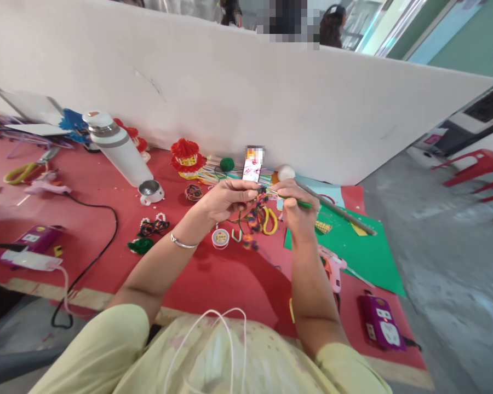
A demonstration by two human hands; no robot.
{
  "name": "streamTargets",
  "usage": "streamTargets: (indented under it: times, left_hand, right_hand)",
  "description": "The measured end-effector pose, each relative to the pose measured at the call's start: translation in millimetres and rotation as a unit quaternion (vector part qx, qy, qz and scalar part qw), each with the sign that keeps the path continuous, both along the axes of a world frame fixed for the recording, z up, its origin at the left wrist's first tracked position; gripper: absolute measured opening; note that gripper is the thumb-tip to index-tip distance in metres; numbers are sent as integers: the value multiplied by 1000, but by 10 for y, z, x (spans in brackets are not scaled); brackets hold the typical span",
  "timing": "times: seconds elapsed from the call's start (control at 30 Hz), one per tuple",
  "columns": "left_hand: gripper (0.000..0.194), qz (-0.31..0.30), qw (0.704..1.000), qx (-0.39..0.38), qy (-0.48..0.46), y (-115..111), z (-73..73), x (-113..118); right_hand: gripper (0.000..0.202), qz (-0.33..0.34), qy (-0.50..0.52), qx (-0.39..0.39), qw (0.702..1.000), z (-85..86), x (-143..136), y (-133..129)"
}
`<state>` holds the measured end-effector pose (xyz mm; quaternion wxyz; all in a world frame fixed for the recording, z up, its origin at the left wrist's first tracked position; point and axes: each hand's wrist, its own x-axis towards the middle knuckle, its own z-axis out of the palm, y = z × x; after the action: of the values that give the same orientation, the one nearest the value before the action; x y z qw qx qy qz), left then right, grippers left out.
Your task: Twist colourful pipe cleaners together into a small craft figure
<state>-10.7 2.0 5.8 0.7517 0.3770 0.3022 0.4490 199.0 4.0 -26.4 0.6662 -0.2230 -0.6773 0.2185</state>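
Nearest the person, on the red table cloth (213,279), a purple power strip (381,322) lies right of a pink glue gun (332,271), which sits at the near edge of the green paper sheet (353,249). Above the cloth, the left hand (225,198) has its fingers pinched together on the top of a multicoloured pipe-cleaner piece (255,216) that hangs down from it. The right hand (296,210), touching the same piece, is closed round a green pipe cleaner (302,203). Below the left hand sits a small round thread spool (221,238). Left of that spool lie a green pom-pom (140,245), a steel cup (150,191) and a white bottle (117,146). Behind the hands are a red tassel ornament (185,157) and a white partition board (246,93).
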Motion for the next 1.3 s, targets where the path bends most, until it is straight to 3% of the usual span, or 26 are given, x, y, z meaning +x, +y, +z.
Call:
streamTargets:
  times: [0.23, 0.43, 0.63, 0.73, 0.83, 1.03, 1.3]
  left_hand:
    - [28, 27, 997, 60, 35, -51, 45, 73]
    - [31, 76, 995, 66, -10, -49, 44, 157]
    - [29, 121, 992, 23, -38, -68, -20, 288]
    - [31, 103, 993, -18, -54, -75, -15, 296]
    - [28, 59, 997, -43, -40, -63, 26, 210]
    - [23, 25, 999, -21, 35, -4, 73, -5]
    - [26, -58, 993, 9, 103, 118, 37, -164]
  right_hand:
    - [23, -7, 8, -1, 1000, -4, 6, -4]
    - [27, 33, 88, -40, 995, -126, -153, 35]
    - [25, -73, 120, -45, 989, -214, -334, -24]
    - [21, -80, 92, -16, 992, -167, -309, -49]
    - [23, -32, 41, 18, 998, -88, -144, -13]
    - [21, 0, -66, 52, 996, 26, 193, 71]
    - [22, 25, -148, 46, 988, 83, 319, 31]
